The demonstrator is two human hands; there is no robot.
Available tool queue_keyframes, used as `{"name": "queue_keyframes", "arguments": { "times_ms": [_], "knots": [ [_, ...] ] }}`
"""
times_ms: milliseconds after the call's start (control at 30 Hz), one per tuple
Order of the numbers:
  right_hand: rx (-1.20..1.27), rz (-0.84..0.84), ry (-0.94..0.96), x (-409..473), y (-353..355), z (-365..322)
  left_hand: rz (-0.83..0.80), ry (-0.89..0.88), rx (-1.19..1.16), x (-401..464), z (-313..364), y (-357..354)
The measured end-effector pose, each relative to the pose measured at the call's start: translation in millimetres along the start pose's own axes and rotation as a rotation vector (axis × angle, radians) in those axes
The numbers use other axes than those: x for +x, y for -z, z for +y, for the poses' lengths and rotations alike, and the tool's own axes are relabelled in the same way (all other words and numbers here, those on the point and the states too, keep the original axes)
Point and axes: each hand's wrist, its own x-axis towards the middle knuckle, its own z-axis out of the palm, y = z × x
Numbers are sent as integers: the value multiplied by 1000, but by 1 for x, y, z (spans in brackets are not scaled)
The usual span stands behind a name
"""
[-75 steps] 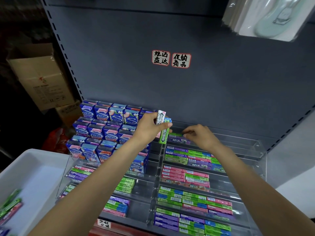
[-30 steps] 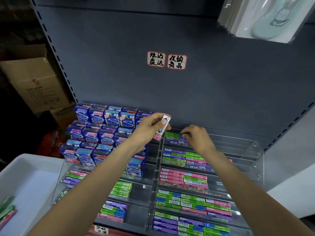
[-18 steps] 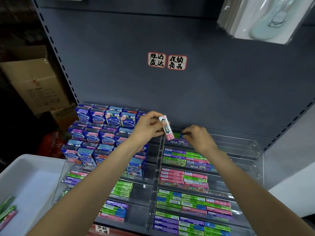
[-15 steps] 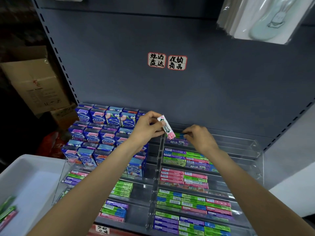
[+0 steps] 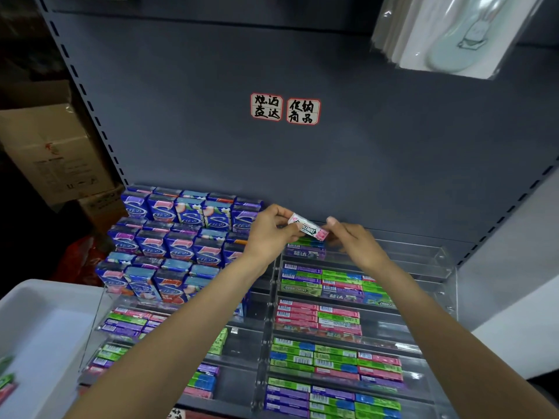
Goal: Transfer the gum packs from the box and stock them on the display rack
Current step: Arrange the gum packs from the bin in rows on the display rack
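At seven o'clock, nearest the camera, the white box [image 5: 51,322] sits with a few green and pink gum packs [image 5: 6,385] lying in its lower left corner. Just past it, from six toward four o'clock, the clear acrylic display rack [image 5: 435,297] steps upward in tiers, its right column filled with flat rows of green, pink, purple and blue packs, its left column only partly filled. Both forearms reach up across the rack from the bottom edge. Near the centre, above the rack's top right tier, the left hand [image 5: 269,234] pinches one end of a pink and white gum pack [image 5: 307,229] between thumb and curled fingers, while the right hand [image 5: 354,240] pinches the other end with its thumb and fingertips; the pack is held level-ish, tilted down to the right, just above a green pack and a purple pack already lying in that tier. At nine to ten o'clock, stacked blue and purple gum cartons [image 5: 181,234] stand in stepped rows beside the left hand. Farther back, the dark grey shelf panel [image 5: 211,131] carries two red-bordered labels [image 5: 284,108] at twelve o'clock. Brown cardboard boxes [image 5: 57,149] stand at ten o'clock, and clear-wrapped white goods [image 5: 447,34] hang at one o'clock.
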Motion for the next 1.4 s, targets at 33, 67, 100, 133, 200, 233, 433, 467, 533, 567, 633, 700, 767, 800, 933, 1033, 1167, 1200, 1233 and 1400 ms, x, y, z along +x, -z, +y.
{"name": "queue_keyframes", "arguments": {
  "times_ms": [33,67,100,133,200,233,433,467,533,567,633,700,767,800,933,1033,1167,1200,1233,1400],
  "knots": [
    [-26,-21,39,-1,1,1,3,9,-16,1,-1,-2],
    [-62,-33,79,-1,2,2,4,20,-24,2,-2,-5],
    [-85,-34,101,-1,4,4,3,29,-27,2,-3,-7],
    [-83,-29,111,0,4,7,1,34,-19,3,-4,-8],
    [-41,-16,104,2,5,11,-7,18,56,2,-6,-9],
    [-12,-10,92,2,5,12,-11,-25,179,0,-7,-8],
    [126,70,29,4,1,12,-62,-433,1225,-11,-10,4],
    [114,71,26,4,0,12,-110,-464,1318,-10,-11,5],
    [65,73,17,6,0,12,-186,-489,1438,-8,-14,7],
    [25,77,17,7,0,11,-215,-494,1466,-7,-15,8],
    [-170,104,43,8,1,11,-262,-500,1474,-7,-17,11],
    [-427,153,78,8,-1,10,-283,-511,1466,-7,-17,14],
    [-531,195,110,5,-5,8,-284,-514,1468,-8,-17,15],
    [-538,212,124,4,-8,8,-282,-512,1476,-9,-18,16],
    [-550,256,144,3,-13,7,-272,-543,1518,-10,-18,15],
    [-595,208,134,3,-15,4,-285,-556,1528,-9,-20,17],
    [-590,165,145,-1,-17,2,-297,-515,1477,-10,-23,18],
    [-593,147,142,-2,-16,3,-297,-508,1463,-10,-23,18],
    [-588,121,131,-4,-16,3,-299,-501,1453,-11,-24,19],
    [-573,-3,137,-8,-19,2,-305,-481,1428,-11,-24,19]
  ]
}}
